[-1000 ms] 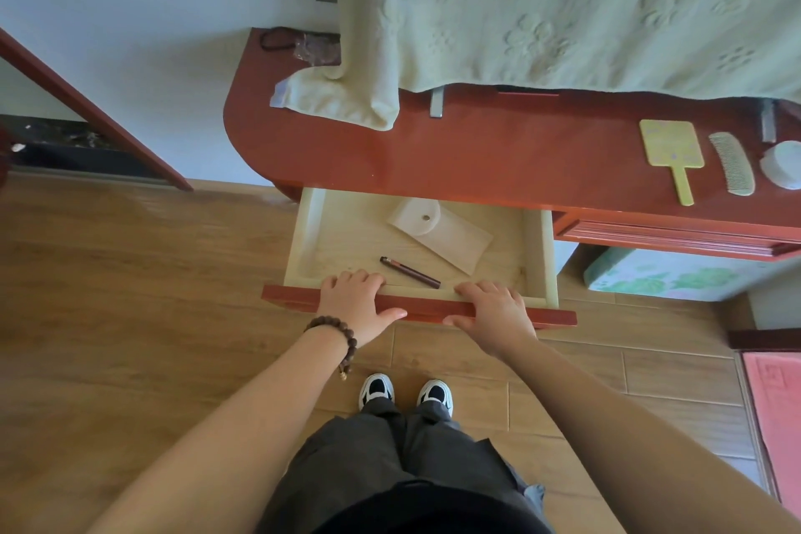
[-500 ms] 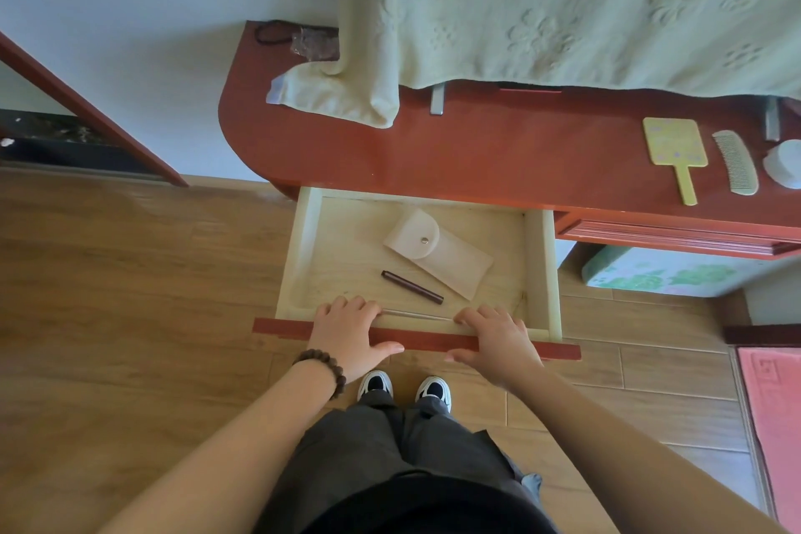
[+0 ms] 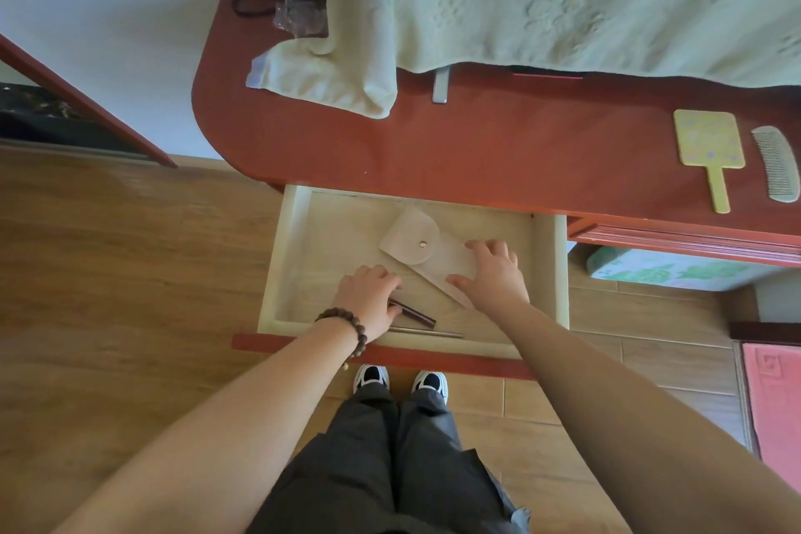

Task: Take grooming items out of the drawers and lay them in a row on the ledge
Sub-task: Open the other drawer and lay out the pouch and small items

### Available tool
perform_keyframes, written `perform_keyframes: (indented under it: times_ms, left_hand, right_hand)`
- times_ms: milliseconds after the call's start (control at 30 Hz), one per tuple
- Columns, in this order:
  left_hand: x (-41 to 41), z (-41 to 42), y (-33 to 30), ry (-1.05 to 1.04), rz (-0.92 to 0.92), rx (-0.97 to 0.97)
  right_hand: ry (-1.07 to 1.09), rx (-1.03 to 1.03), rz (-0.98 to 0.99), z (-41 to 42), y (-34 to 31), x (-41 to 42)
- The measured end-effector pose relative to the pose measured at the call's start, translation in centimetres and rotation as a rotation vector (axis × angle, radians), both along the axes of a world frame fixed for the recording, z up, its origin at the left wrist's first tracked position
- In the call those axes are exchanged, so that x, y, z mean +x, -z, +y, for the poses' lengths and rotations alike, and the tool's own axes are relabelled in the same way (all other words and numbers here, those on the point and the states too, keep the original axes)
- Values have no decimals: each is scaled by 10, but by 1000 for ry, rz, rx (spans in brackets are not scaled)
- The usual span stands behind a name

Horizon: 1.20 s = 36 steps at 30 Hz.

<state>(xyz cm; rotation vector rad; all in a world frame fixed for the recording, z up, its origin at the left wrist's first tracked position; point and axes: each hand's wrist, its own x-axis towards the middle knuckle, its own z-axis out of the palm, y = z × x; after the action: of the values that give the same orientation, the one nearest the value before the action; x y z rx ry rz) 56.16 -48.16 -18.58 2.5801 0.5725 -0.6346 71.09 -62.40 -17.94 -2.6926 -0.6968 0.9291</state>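
- The left hand [image 3: 368,300] is down inside the open drawer [image 3: 284,260]. It lies on top of one end of a thin dark stick [image 3: 414,313], maybe a makeup pencil. Its fingers are curled low over it, but I cannot tell if they have closed on it
- A thin silver stick [image 3: 427,333] lies just behind the drawer's red front. Nothing touches it
- A pale pouch [image 3: 422,247] with a little snap lies slanted in the middle of the drawer
- The right hand [image 3: 494,273] lies spread wide and flat on the right end of the pouch. It holds nothing yet
- On the red ledge [image 3: 477,143], far to the right, a yellow hand mirror [image 3: 708,143] and a pale comb [image 3: 778,160] lie side by side. I think that is the start of the row
- So the job looks partly done. The pouch and both sticks are not out yet, and they need a spot on the ledge beside the mirror
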Motion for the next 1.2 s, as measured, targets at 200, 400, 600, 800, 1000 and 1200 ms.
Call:
perform_keyframes:
  times_ms: [200,400,600,800,1000,1200]
  left_hand:
    - [17,1,17,95,93,55]
    - [19,6,22,156,107,88]
    - [15,10,22,140,97,56]
    - [7,22,5,97,21,2]
    - [0,29,-21,-7,-180,-96]
    - [26,21,-51,-191,-359,-180]
  right_hand:
    - [-95,-99,-48,15,20,5]
    - [-10,-119,-75,15,20,1]
    - [112,-49,16,6,12,-3]
    - [67,72,-31,-15,-9,-8]
    - [184,293,-83,-48,-51,-12]
    - [508,491,-63,-55,-98,9]
